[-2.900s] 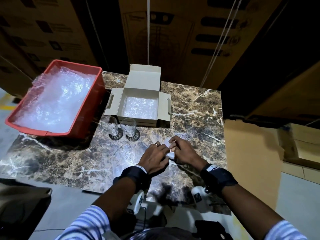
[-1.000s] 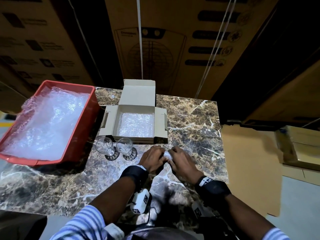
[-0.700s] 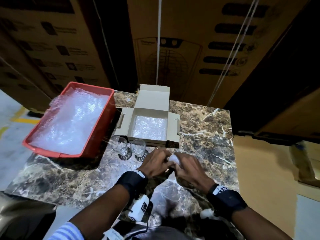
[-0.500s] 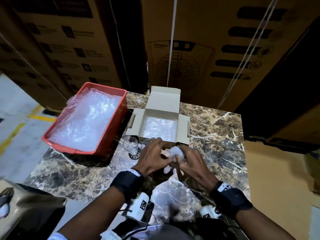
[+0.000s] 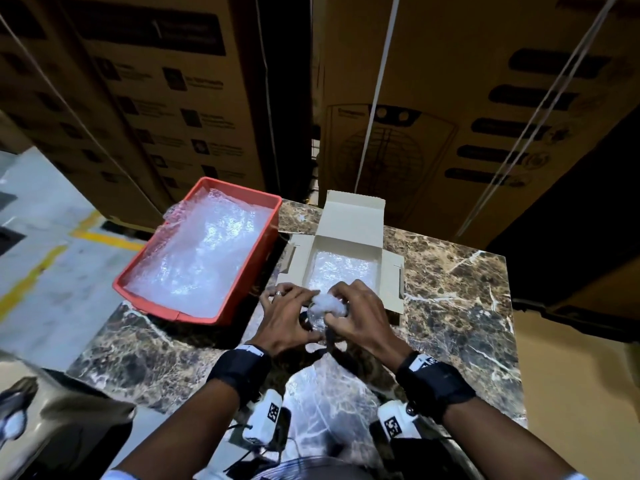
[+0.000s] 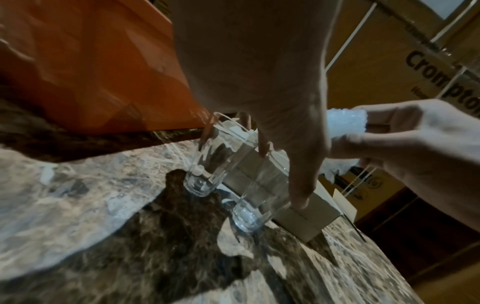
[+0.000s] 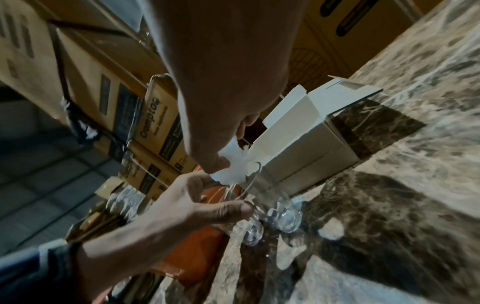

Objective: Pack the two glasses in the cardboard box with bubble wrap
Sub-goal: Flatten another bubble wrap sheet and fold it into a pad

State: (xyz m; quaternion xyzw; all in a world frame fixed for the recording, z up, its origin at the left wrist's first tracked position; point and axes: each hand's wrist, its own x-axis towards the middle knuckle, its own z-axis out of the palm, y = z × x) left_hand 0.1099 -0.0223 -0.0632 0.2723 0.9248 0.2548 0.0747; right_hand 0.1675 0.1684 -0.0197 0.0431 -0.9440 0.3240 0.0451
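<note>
- While the wad of bubble wrap sat low on the counter moments ago, it is now lifted to the frame's centre, over the glasses.
- Right hand, its grip pinched on the wad, holds it above the nearer glass.
- Left hand curls its fingers around that glass's rim, steadying it; stuffing looks about to begin.
- Two glasses stand upright, side by side, the farther glass untouched.
- One open cardboard box, lined with wrap, sits just behind, upper centre.
- One red tray of spare wrap sits left of centre.
</note>
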